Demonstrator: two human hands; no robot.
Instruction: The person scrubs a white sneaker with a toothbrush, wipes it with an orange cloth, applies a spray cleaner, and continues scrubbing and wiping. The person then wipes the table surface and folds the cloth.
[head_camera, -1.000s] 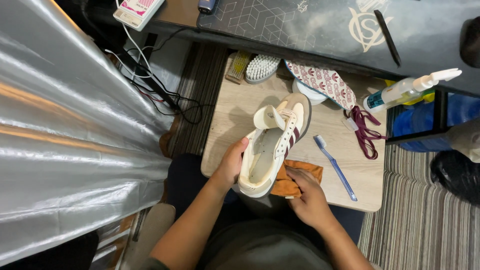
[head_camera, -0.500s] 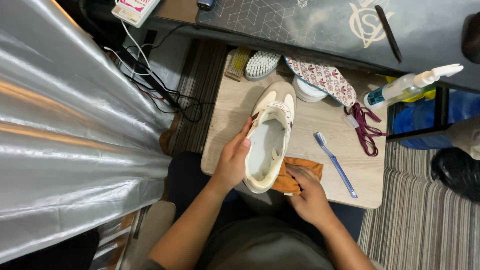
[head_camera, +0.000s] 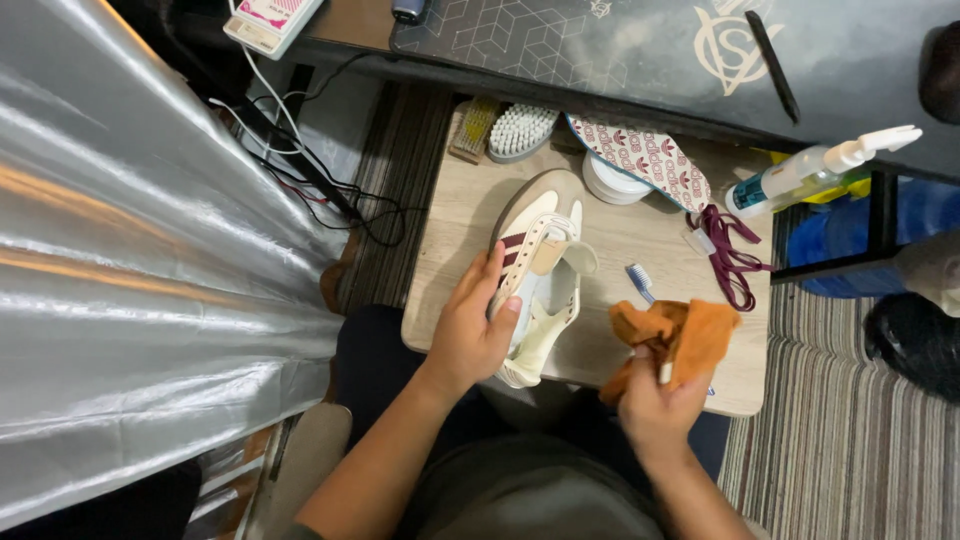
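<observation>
Gripping the cream sneaker by its side on the counter, left hand clamps it; right hand clutches a soft orange cloth. Shoe looks light, flexible; best held midfoot.

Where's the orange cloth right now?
In the head view, the orange cloth is bunched in the right hand, lifted over the near right part of the small wooden table, just right of the cream sneaker that the left hand grips.
</observation>
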